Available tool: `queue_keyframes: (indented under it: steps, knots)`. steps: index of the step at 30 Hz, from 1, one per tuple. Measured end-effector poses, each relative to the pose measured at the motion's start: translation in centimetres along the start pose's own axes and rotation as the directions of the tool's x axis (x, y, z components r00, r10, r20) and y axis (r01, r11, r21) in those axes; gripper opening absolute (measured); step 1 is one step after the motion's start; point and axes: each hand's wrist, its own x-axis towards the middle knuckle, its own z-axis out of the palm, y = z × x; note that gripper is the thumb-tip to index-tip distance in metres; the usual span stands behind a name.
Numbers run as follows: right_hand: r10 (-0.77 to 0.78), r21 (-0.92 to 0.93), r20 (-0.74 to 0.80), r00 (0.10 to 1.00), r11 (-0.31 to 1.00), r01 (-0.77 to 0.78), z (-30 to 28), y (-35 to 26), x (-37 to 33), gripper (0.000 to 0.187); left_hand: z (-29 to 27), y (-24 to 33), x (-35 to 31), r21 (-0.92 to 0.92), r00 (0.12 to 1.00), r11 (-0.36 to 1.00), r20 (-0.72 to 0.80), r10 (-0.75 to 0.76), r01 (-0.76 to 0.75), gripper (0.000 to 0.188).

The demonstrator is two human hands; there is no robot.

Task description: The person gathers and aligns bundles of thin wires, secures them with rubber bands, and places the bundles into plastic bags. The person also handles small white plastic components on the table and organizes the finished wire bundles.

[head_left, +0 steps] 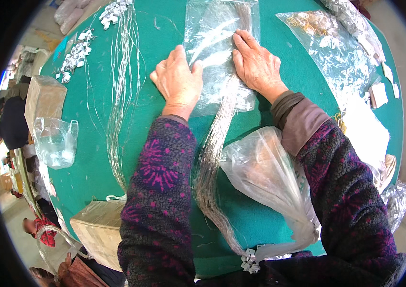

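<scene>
A clear plastic bag (pixel 212 91) lies flat on the green table at the far middle. A thick bundle of thin silvery strands (pixel 215 148) runs up from the near edge to the bag, and its upper part shows there. Small white tags (pixel 250 262) cluster at its near end. My right hand (pixel 258 64) rests on the bag's right side, fingers stretched forward over the bundle. By the bag's left edge is my left hand (pixel 178 81), thumb apart from the forward-pointing fingers. Neither hand visibly grips anything; the fingers' undersides are hidden.
Looser silvery strands (pixel 125 91) with white tags (pixel 112 13) lie to the left. A cloudy plastic bag (pixel 265 167) sits by my right forearm. Boxes (pixel 45 100) and a small clear bag (pixel 55 142) stand left. Plastic wrapping (pixel 337 62) spreads at the right.
</scene>
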Motion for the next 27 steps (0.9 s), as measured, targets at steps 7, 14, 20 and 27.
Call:
queue_keyframes:
  steps: [7,14,20,27]
  knots:
    - [0.047,0.023,-0.005,0.999,0.999,-0.047,0.0,0.1,-0.3,0.041,1.1,-0.5,1.7,-0.436,0.982,0.879,0.096,-0.165,0.191,0.042]
    - [0.089,0.065,-0.080,0.993,0.994,-0.084,0.3,0.7,-0.3,0.052,-2.7,-1.5,3.2,-0.758,0.791,0.244,0.608,-0.075,0.605,0.016]
    - [0.124,0.086,-0.120,0.985,0.990,-0.114,0.4,1.0,-0.4,0.050,-3.0,-0.4,2.5,-0.888,0.884,0.062,0.459,0.092,0.455,0.045]
    - [0.074,0.058,-0.115,0.991,0.996,-0.068,0.6,1.2,-0.4,0.041,-0.9,-2.1,0.0,-0.428,0.995,0.899,-0.018,0.099,-0.098,0.043]
